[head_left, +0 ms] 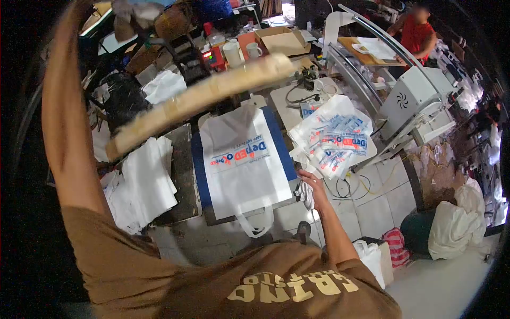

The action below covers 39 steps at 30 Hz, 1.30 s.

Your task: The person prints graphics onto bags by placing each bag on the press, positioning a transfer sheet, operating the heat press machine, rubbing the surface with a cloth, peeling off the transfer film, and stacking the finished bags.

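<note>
My right hand (315,190) is closed around a crumpled white rag (305,195), by the right edge of a dark blue board (280,141). A white bag (234,186) lies flat on that board, its loop handle hanging over the near edge. Red and blue lettering on it appears upside down. My left arm (69,122) is raised high at the left, and the hand lies beyond the top of the view. Above the bag's far end, a long pale wooden bar (202,98) hangs slantwise, blurred by motion; what supports it is hidden.
Printed white bags (340,139) are piled to the right, beside a grey machine (411,98) with long rails. White sheets (146,178) are stacked at the left. Mugs (254,50) and an open cardboard box (284,41) stand behind. A person in red (418,36) works at the far right.
</note>
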{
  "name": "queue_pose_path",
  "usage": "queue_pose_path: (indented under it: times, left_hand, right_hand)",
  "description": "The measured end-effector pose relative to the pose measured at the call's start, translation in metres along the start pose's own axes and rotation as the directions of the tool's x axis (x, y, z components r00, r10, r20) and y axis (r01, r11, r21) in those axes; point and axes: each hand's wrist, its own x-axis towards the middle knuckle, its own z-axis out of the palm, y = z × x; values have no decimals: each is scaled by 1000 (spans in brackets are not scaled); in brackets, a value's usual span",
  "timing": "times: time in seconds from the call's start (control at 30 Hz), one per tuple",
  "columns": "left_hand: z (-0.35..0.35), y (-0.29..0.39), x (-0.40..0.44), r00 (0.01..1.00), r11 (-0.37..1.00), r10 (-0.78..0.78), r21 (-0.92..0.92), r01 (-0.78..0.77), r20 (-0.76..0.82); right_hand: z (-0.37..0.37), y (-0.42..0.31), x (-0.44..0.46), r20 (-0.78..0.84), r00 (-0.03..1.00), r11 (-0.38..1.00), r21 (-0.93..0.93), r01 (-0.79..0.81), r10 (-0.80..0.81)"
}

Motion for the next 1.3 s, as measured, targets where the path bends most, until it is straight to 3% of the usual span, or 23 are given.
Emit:
queue_pose_path:
  times: [0.1, 0.17, 0.2, 0.23, 0.3, 0.33, 0.4, 0.43, 0.47, 0.5, 0.53, 0.6, 0.63, 0.73, 0.93, 0.97, 1.03, 1.07, 1.1, 1.17, 1.2, 1.23, 1.3]
  left_hand:
    - [-75, 63, -99, 949, 987, 122, -66, -147, -291]
    - [-115, 105, -189, 938, 979, 101, -135, -153, -333]
    - [-124, 120, -249, 980, 982, -14, -188, -24, -198]
    - [-145, 134, -282, 985, 931, 71, -364, -10, 154]
    - [-140, 154, -319, 652, 793, 345, -582, 183, 675]
    - [-121, 156, -365, 425, 761, 320, -497, 417, 847]
    - [-89, 174, -462, 413, 693, 204, -429, 579, 887]
    - [-78, 186, -500, 366, 617, 104, -348, 705, 925]
    - [-76, 192, -514, 362, 615, 73, -328, 717, 929]
    - [-74, 197, -522, 462, 728, 2, -318, 608, 887]
    - [-69, 197, -528, 563, 832, -47, -280, 480, 825]
    - [-64, 201, -539, 559, 807, -97, -264, 529, 823]
    - [-65, 201, -541, 558, 781, -113, -274, 561, 822]
    - [-66, 196, -539, 595, 770, -140, -291, 568, 791]
    - [-68, 196, -541, 677, 792, -123, -339, 507, 726]
    - [-69, 194, -540, 692, 768, -94, -391, 508, 715]
    - [-65, 190, -547, 715, 681, -72, -490, 544, 695]
    - [-66, 189, -548, 717, 687, -88, -479, 546, 691]
    - [-68, 188, -548, 742, 639, -56, -547, 541, 668]
    - [-77, 181, -537, 739, 558, 25, -622, 549, 674]
    - [-80, 182, -532, 742, 557, 21, -624, 548, 670]
    - [-81, 185, -528, 793, 489, 10, -695, 527, 609]
    - [-94, 183, -510, 791, 440, 89, -736, 514, 606]
  right_hand:
    - [1, -8, -2, 43, 996, 991, 99, -87, 83]
    - [-42, 16, 12, 108, 973, 962, 161, -221, 205]
    - [-59, 26, 18, 181, 930, 909, 217, -355, 320]
    - [-53, 19, 12, 234, 934, 934, 173, -312, 269]
    - [-67, 35, 10, 227, 907, 913, 122, -389, 356]
    - [-80, 44, 10, 199, 879, 887, 83, -455, 432]
    - [-88, 45, 13, 259, 836, 872, -56, -486, 483]
    - [-83, 43, 9, 279, 837, 863, 50, -503, 471]
    - [-81, 43, 6, 296, 838, 842, 156, -516, 459]
    - [-95, 57, 15, 258, 899, 921, -267, -285, 353]
    - [-96, 59, 17, 283, 889, 917, -284, -281, 360]
    - [-93, 62, 9, 158, 854, 848, 127, -515, 495]
    - [-62, 44, -4, 66, 905, 904, -128, -409, 419]
    - [-90, 83, 4, 106, 757, 757, 54, -652, 645]
    - [-133, 162, -35, -13, 703, 688, -192, -700, 711]
    - [-72, 111, -61, -193, 737, 687, -270, -675, 648]
    - [-147, 140, -46, 2, 844, 542, -767, -344, 537]
    - [-141, 104, -58, 148, 831, 541, -816, -203, 536]
    - [-89, 48, -63, -76, 698, 204, -929, -310, 712]
    - [8, -68, -101, -220, 730, 249, -844, -475, 647]
    - [-2, -85, -103, -149, 778, 418, -773, -477, 611]
    - [2, -102, -105, 132, 912, 645, -746, -168, 389]
    - [38, -113, -89, 224, 975, 817, -561, 132, -3]
